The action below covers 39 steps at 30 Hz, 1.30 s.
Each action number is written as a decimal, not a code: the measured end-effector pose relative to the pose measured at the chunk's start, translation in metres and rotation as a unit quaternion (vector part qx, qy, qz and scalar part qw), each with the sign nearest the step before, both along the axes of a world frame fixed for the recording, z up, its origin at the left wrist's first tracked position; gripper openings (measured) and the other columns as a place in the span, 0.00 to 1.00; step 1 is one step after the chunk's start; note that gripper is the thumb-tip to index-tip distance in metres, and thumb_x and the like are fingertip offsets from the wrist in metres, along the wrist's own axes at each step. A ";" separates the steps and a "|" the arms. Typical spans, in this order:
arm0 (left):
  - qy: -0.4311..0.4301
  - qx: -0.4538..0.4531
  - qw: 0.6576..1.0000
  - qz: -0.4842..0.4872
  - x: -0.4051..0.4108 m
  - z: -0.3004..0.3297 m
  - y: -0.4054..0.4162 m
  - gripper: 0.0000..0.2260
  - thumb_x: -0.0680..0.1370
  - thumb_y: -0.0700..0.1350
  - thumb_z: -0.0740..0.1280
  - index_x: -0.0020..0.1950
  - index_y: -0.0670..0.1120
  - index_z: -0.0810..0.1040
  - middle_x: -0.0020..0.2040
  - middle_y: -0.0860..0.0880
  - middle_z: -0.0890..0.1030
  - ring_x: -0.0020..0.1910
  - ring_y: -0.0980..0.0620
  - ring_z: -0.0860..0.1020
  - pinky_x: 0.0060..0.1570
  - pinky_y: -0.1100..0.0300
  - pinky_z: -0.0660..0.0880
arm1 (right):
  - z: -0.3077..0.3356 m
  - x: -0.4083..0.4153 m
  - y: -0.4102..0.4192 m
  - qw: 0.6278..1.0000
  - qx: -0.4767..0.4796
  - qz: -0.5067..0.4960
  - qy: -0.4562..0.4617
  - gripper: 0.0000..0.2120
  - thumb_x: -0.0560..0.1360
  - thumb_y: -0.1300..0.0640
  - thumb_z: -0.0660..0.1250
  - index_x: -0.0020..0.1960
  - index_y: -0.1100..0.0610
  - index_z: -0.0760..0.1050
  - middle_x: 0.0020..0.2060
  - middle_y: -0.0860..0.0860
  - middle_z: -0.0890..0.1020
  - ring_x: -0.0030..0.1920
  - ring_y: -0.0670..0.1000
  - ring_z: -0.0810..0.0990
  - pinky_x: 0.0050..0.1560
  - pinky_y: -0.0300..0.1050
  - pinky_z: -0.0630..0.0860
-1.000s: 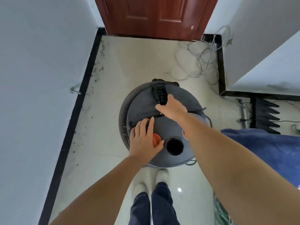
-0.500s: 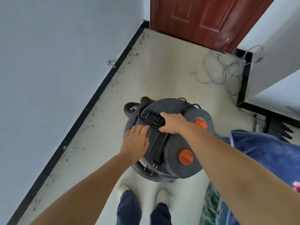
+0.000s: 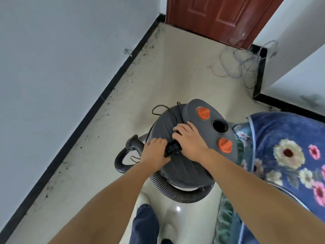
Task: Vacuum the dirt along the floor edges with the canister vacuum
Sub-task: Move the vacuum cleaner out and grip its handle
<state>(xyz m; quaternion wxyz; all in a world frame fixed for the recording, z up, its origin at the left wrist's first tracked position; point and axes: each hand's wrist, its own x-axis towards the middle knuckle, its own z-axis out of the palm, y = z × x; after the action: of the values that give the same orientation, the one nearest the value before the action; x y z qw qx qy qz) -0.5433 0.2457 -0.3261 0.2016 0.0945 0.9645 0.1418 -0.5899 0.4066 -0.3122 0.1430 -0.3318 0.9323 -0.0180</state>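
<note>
A round grey canister vacuum [image 3: 186, 166] stands on the pale floor in front of my feet, with two orange knobs [image 3: 203, 113] and a round black port on its lid. Its ribbed grey hose [image 3: 168, 186] coils round the drum and loops out to the left. My left hand [image 3: 154, 153] grips the near end of the black carry handle [image 3: 173, 148]. My right hand [image 3: 190, 140] holds the same handle from the right side. Dark specks of dirt [image 3: 107, 104] lie scattered along the black skirting [image 3: 91, 113] at the foot of the left wall.
A red-brown door [image 3: 219, 16] closes the corridor's far end. Loose grey cable [image 3: 241, 62] lies tangled on the floor by the right corner. A blue flowered blanket [image 3: 288, 155] presses against the vacuum's right side. A metal door stop [image 3: 128, 52] sticks out of the left wall.
The canister has turned, so the orange knobs and port now face the far right. Both hands have closed on the carry handle. My view has swung to the right.
</note>
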 end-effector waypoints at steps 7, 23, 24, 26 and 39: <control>0.017 0.060 0.995 0.072 0.112 -0.008 -0.011 0.16 0.74 0.52 0.66 0.57 0.44 0.71 0.56 0.47 0.73 0.60 0.46 0.70 0.58 0.53 0.69 | 0.006 0.096 0.004 0.980 0.053 -0.191 0.006 0.43 0.76 0.59 0.66 0.79 0.41 0.41 0.79 0.56 0.40 0.77 0.64 0.37 0.71 0.71 0.38; -0.032 0.054 0.989 0.133 0.392 0.003 -0.091 0.16 0.75 0.55 0.65 0.54 0.45 0.69 0.56 0.48 0.73 0.59 0.48 0.70 0.54 0.56 0.71 | 0.009 0.339 -0.099 0.988 0.052 -0.134 -0.055 0.49 0.75 0.69 0.63 0.77 0.46 0.31 0.77 0.53 0.33 0.76 0.63 0.34 0.75 0.62 0.40; -0.035 0.057 0.988 0.137 0.411 0.003 -0.096 0.16 0.75 0.55 0.65 0.55 0.45 0.69 0.56 0.48 0.73 0.59 0.48 0.70 0.54 0.56 0.71 | 0.010 0.356 -0.106 0.989 0.056 -0.123 -0.059 0.49 0.75 0.69 0.62 0.77 0.46 0.31 0.77 0.53 0.33 0.76 0.63 0.33 0.75 0.62 0.39; -0.036 0.059 0.986 0.150 0.450 0.002 -0.105 0.16 0.76 0.55 0.65 0.55 0.45 0.69 0.57 0.48 0.73 0.60 0.48 0.70 0.54 0.56 0.72 | 0.010 0.389 -0.119 0.991 0.061 -0.106 -0.060 0.48 0.75 0.69 0.62 0.78 0.46 0.32 0.78 0.53 0.34 0.76 0.63 0.34 0.75 0.62 0.39; -0.047 0.051 0.979 0.191 0.654 0.008 -0.177 0.17 0.76 0.53 0.65 0.58 0.44 0.68 0.59 0.47 0.72 0.62 0.47 0.69 0.55 0.54 0.71 | 0.006 0.584 -0.196 0.994 0.031 -0.080 -0.069 0.48 0.76 0.67 0.64 0.78 0.43 0.33 0.78 0.52 0.34 0.76 0.63 0.34 0.75 0.63 0.40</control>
<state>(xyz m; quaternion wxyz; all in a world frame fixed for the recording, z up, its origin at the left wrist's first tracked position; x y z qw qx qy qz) 0.1108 0.0687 -0.3179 0.2105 -0.0877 0.9459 0.2307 -0.0063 0.2103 -0.3065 0.2149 -0.2499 0.9438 -0.0233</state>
